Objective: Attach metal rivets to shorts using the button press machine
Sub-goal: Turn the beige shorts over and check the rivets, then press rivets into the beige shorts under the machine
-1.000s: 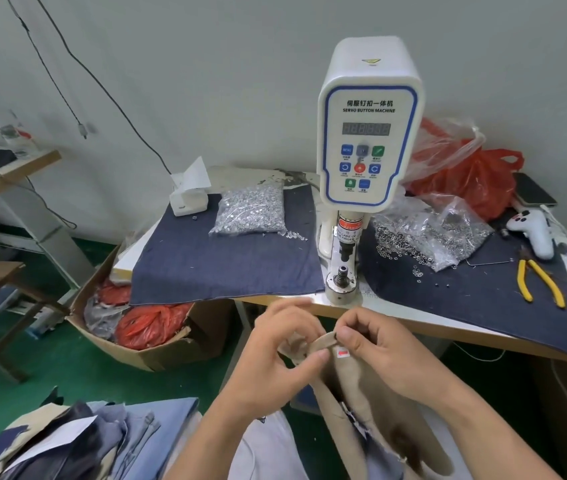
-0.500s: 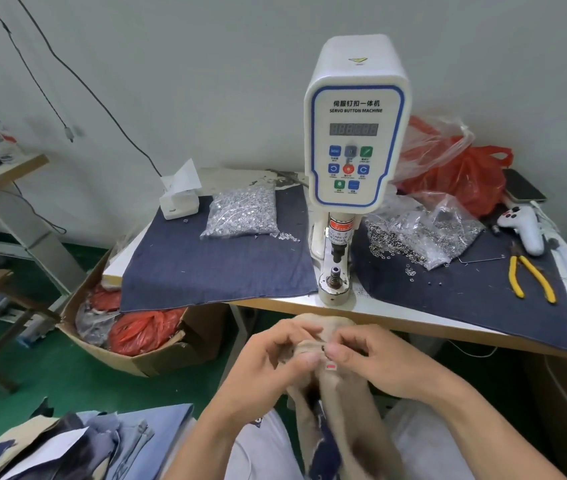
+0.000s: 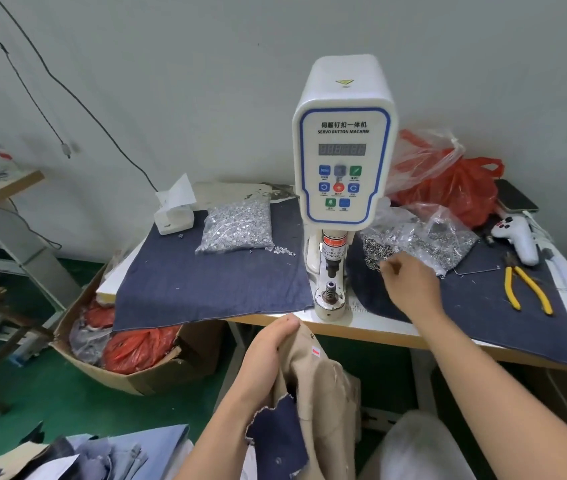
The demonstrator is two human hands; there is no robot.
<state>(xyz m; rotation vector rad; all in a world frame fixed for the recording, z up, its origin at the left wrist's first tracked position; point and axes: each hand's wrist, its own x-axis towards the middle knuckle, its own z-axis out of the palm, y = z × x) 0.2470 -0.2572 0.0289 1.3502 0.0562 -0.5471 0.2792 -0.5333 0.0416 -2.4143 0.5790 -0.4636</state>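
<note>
Tan shorts point(image 3: 320, 386) with a small red mark hang below the table's front edge, and my left hand point(image 3: 268, 355) grips their upper edge. The white servo button machine point(image 3: 344, 150) stands on the table just behind them, its lower die point(image 3: 332, 296) bare. To the right of the machine my right hand point(image 3: 410, 282) reaches over dark denim cloth. Its curled fingertips pinch at the loose rivets spilling from an open clear bag point(image 3: 424, 237). The rivet itself is too small to make out.
A second bag of metal parts point(image 3: 237, 226) and a tissue box point(image 3: 174, 216) sit left of the machine. Yellow pliers point(image 3: 524, 285), a white handheld tool point(image 3: 517, 237), a phone point(image 3: 514, 199) and red bags point(image 3: 455, 188) lie right. A cardboard box point(image 3: 157, 375) and stacked garments point(image 3: 102, 455) are lower left.
My right hand has let go of the shorts and moved up and right to the loose rivets. The left hand alone now holds the shorts.
</note>
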